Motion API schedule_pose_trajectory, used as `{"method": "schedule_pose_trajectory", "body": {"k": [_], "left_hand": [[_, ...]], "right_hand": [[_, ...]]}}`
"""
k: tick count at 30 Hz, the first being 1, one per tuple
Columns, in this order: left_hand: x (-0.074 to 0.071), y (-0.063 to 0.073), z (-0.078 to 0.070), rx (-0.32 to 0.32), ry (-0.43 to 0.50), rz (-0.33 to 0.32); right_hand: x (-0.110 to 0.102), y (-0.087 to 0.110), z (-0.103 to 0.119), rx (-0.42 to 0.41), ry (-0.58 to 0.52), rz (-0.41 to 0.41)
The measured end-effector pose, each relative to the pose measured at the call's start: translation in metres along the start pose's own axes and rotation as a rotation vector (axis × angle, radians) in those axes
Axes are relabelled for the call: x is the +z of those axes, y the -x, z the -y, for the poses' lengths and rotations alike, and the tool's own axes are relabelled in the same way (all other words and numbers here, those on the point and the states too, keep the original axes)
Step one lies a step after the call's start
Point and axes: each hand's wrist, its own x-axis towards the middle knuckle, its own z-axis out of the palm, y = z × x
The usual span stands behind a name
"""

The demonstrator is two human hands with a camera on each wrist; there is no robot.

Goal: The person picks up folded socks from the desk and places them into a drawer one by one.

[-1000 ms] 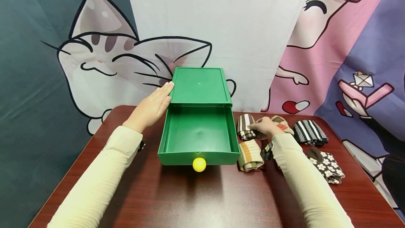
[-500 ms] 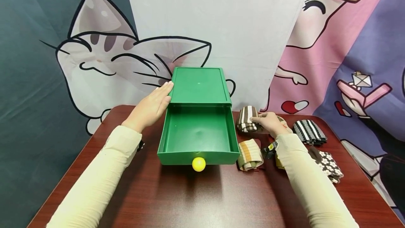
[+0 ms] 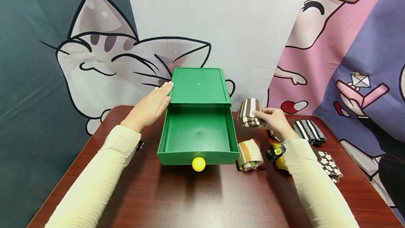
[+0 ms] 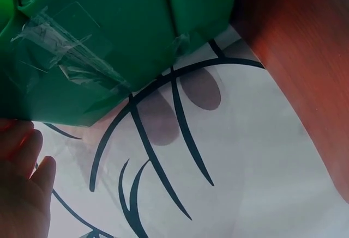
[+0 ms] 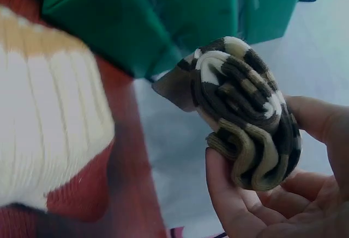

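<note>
My right hand [image 3: 278,122] grips a rolled pair of brown-and-white striped socks [image 3: 247,110], raised to the right of the green drawer box [image 3: 199,87]. In the right wrist view, thumb and fingers close round the sock roll [image 5: 240,107] from opposite sides, its folded end facing the camera. My left hand [image 3: 148,108] lies with straight fingers against the box's left side. The drawer [image 3: 180,158] is pulled out towards me, with a bare green floor and a yellow ball knob [image 3: 198,164] on its front.
A cream sock roll with an orange stripe [image 3: 250,153] lies beside the drawer. Farther right are a yellow pair [image 3: 280,163], partly hidden by the wrist, black-and-white striped socks [image 3: 309,131] and flowered socks [image 3: 329,164]. A cartoon cloth [image 3: 221,20] hangs behind the dark red table [image 3: 196,200].
My right hand has lifted the striped socks up off the table, where they lay behind the cream roll. More of the yellow pair now shows. The left hand stays at the box.
</note>
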Motion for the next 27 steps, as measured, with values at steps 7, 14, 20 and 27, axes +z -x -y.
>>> {"method": "schedule_pose_trajectory", "body": {"k": [7, 14, 20, 27], "left_hand": [[0.000, -0.001, 0.000, -0.003, -0.006, 0.008], [0.001, -0.001, 0.001, -0.002, 0.000, -0.002], [0.000, -0.001, 0.000, 0.001, -0.008, -0.005], [-0.004, -0.001, 0.000, -0.008, -0.023, 0.046]], "right_hand": [[0.000, 0.016, 0.013, -0.045, 0.037, -0.061], [-0.001, 0.037, 0.032, -0.087, -0.062, -0.083], [-0.004, 0.058, 0.050, -0.145, -0.132, -0.110], [-0.002, 0.080, 0.070, -0.260, -0.239, -0.106]]}}
